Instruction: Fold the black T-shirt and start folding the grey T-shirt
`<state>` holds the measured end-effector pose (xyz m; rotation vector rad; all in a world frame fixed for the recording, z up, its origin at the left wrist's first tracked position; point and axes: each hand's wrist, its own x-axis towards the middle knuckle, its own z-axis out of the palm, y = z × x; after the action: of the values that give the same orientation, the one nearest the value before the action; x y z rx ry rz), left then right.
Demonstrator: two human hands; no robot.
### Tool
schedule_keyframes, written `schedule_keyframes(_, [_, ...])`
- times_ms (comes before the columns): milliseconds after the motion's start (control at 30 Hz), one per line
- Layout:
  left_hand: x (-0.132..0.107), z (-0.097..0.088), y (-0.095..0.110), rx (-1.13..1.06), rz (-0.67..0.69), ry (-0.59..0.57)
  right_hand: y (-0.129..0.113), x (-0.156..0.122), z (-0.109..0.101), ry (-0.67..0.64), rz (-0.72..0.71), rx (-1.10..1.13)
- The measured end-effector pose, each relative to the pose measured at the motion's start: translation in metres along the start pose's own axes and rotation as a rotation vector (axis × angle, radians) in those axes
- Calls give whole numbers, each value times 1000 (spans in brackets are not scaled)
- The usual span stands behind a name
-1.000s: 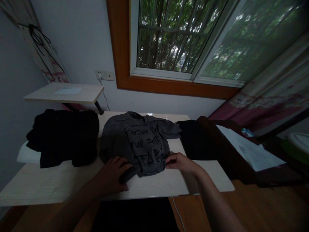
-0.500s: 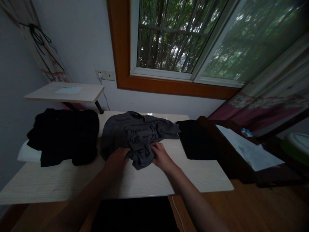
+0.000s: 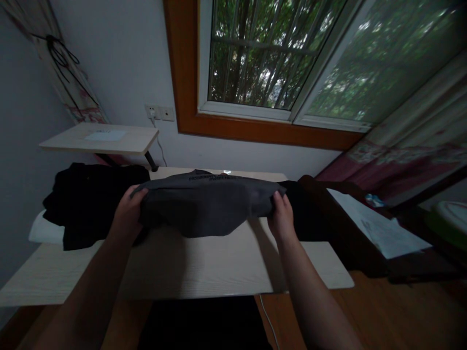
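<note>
A dark grey shirt (image 3: 207, 206) with black lettering is stretched sideways between my two hands, its near part raised off the light wooden table (image 3: 219, 272). My left hand (image 3: 129, 211) is closed on the shirt's left edge, close to a heap of black clothing (image 3: 91, 199). At the other end, my right hand (image 3: 280, 214) pinches the right edge, beside a dark folded cloth or flat item (image 3: 310, 218) whose kind I cannot make out. Most of the lettering is hidden by the fold of the fabric.
A small raised shelf (image 3: 98, 138) with a paper on it stands at the back left. Something white (image 3: 45, 228) sticks out from under the black clothing. To the right, a dark wooden piece of furniture (image 3: 357, 238) bears a paper sheet (image 3: 379, 223). A window is behind.
Both hands have moved apart, left and right. The shirt, bunched between them before, is now pulled wide and lifted at its near edge.
</note>
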<state>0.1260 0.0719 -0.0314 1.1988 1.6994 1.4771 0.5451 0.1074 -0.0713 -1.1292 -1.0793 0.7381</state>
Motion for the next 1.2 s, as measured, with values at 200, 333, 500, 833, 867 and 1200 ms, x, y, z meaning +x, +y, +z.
schedule_keyframes(200, [19,-12,-15,140,-3,71,9,13,-16,45,-37,-144])
schedule_keyframes(333, [15,-5,-29,474,284,177,29,9,-15,-113,-65,-217])
schedule_keyframes(500, [-21,19,-25,657,695,-44,34,-12,-16,-40,-259,-637])
schedule_keyframes(833, [-61,51,-57,916,705,-734,26,-29,-14,-562,-502,-913])
schedule_keyframes(867, [-60,50,-58,921,704,-727,27,-28,-16,-556,-500,-934])
schedule_keyframes(1200, [-59,36,-62,959,739,-694,22,-13,-34,-197,-219,-510])
